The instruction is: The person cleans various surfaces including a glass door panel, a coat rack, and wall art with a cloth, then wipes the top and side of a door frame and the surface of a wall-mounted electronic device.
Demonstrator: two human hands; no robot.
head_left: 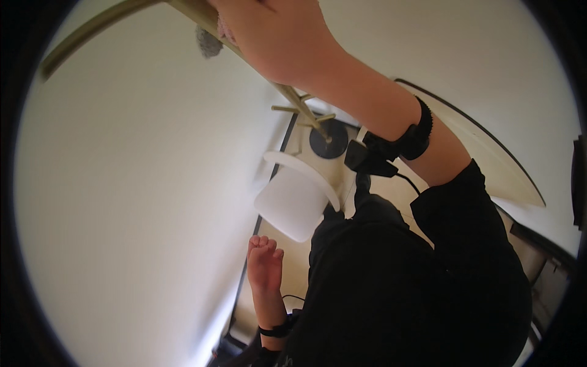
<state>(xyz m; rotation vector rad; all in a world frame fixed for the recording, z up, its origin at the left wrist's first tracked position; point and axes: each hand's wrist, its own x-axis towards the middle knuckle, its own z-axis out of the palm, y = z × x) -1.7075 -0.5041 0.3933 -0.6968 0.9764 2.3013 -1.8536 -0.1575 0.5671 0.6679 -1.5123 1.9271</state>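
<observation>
At the top edge, my right hand (281,37) is closed round a pink fuzzy cloth (226,29), pressed against the pole of a brass-coloured coat stand (284,90). Its fingertips lie mostly out of view. A grey fluffy thing (210,44) shows just beside the pole; its kind is unclear. One long curved arm of the stand reaches to the upper left, and short pegs stick out lower on the pole. Down at the lower middle, my left hand (265,264) hangs near the wall with its fingers curled in and nothing visible in them.
The stand's round black base (329,139) rests on the floor beside a white chair (293,202) with a curved back. A pale wall (134,183) runs along the left. To the right is a pale panel (483,134) with a dark curved edge. A black device (370,158) is strapped to my right forearm.
</observation>
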